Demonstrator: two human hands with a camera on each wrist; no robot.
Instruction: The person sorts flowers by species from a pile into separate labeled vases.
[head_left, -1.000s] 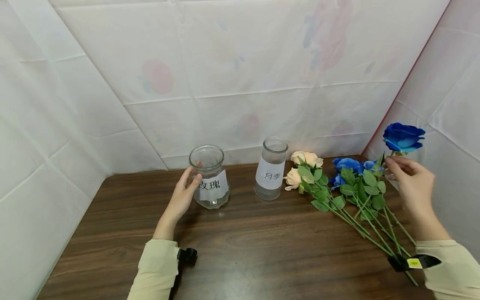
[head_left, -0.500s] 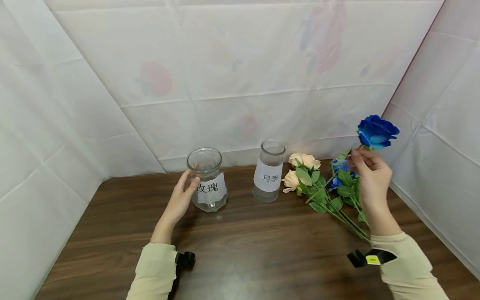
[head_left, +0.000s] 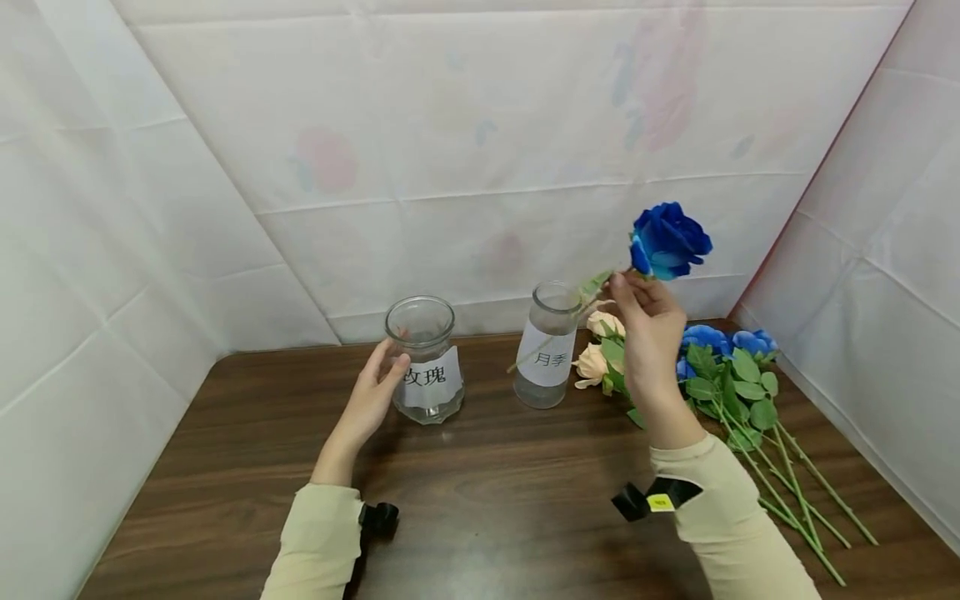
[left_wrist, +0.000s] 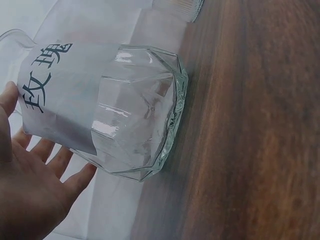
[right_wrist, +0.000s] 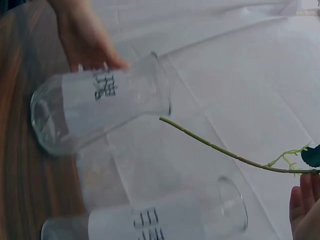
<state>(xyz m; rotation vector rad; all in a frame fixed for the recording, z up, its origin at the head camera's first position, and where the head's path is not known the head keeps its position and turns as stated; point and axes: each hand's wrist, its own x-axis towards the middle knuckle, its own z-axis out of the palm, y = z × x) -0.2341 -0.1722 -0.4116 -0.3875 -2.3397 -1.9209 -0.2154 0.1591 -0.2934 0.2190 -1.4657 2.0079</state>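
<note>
In the head view my left hand [head_left: 370, 400] holds a wide clear glass vase [head_left: 431, 408] at its left side, thumb near the neck. The left wrist view shows its fingers [left_wrist: 59, 161] behind the glass, below a paper label [left_wrist: 65, 95] with dark characters. My right hand [head_left: 654, 342] pinches a blue rose [head_left: 667, 242] just under the bloom, above the table. Its stem [right_wrist: 215, 147] slants down to the left, passing the narrower labelled vase [head_left: 545, 392]; in the right wrist view the bare tip lies near the wide vase's rim.
Cream roses [head_left: 592, 364] lie beside the narrow vase, partly hidden by my right hand. Several blue roses [head_left: 705, 339] with leafy green stems lie at the table's right. A white cloth [head_left: 450, 183] hangs behind the brown wooden table [head_left: 465, 492].
My right hand has carried the blue rose leftward from above the blue roses to near the narrow vase. My left hand stays at the wide vase.
</note>
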